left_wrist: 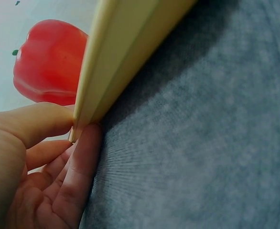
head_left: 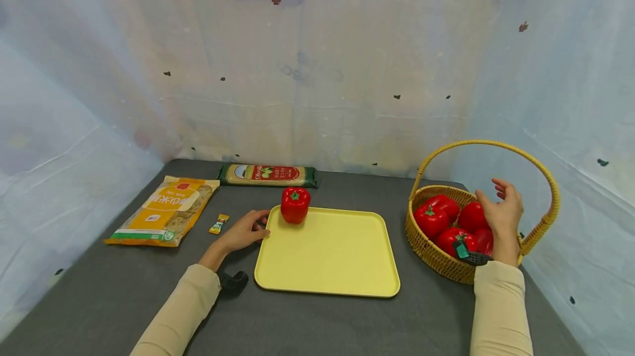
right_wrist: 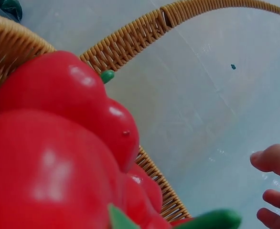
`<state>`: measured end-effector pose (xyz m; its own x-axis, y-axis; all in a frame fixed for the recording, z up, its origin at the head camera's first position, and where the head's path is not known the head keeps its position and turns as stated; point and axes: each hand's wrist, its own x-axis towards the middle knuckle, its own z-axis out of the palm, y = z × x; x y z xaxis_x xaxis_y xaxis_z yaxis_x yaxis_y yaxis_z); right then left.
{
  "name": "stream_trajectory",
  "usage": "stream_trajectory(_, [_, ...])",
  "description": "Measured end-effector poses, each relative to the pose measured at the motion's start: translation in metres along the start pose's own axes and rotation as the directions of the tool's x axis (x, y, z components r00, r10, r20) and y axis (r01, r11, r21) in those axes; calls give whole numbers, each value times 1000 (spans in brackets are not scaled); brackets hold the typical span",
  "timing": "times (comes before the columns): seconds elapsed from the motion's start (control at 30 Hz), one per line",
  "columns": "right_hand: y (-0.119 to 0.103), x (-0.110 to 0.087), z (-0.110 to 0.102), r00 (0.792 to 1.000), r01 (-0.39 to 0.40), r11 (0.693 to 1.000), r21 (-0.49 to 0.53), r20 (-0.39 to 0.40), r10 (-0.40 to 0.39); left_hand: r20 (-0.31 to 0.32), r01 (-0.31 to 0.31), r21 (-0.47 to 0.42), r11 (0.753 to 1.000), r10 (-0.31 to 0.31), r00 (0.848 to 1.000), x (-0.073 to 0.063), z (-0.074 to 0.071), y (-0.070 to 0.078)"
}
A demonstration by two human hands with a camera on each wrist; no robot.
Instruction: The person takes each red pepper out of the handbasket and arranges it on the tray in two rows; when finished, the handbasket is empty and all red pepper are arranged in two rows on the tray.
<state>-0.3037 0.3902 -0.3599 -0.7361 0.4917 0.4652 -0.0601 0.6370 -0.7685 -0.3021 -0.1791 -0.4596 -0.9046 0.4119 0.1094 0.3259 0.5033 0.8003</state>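
My left hand point(head_left: 246, 230) is at the left rim of a yellow tray point(head_left: 327, 251). The left wrist view shows the thumb point(left_wrist: 44, 119) on one side of that rim and fingers on the other, pinching it. One red bell pepper point(head_left: 295, 205) stands on the tray's back left corner. Above the right side of a wicker basket point(head_left: 441, 261) my right hand point(head_left: 503, 212) is raised, fingers spread and loosely bent, nothing between them. Several red bell peppers point(head_left: 431, 221) fill the basket; in the right wrist view they point(right_wrist: 44, 162) lie apart from the fingers.
A yellow bag of grain point(head_left: 163, 210) lies at the left, with a small wrapped snack point(head_left: 219, 224) beside it. Behind the tray is a long packet of pasta point(head_left: 268, 175). The basket's tall handle point(head_left: 483, 142) arches over the peppers. Pale sheeting point(head_left: 342, 69) hangs around the grey table.
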Motion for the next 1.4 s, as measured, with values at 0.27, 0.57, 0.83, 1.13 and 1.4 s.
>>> stream_trajectory(0.27, [8,0,1,999,7,1000,-7,-32,-7,7,-1,-17,1000,1,1000,-12,-4,33])
stream_trajectory(0.57, [13,-1,-1,989,-109,991,-81,90,116,-3,-9,-21,1000,9,1000,-8,-2,22])
stream_trajectory(0.83, [16,1,-1,977,-106,981,-165,166,134,-3,-5,-17,1000,4,1000,0,-1,0])
stream_trajectory(1.13, [21,1,-3,952,-117,957,-267,243,184,7,-19,-25,999,20,1000,0,-1,-2])
stream_trajectory(1.4, [22,-1,-5,935,-103,941,-322,291,201,-15,-12,-6,1000,12,1000,-3,1,7])
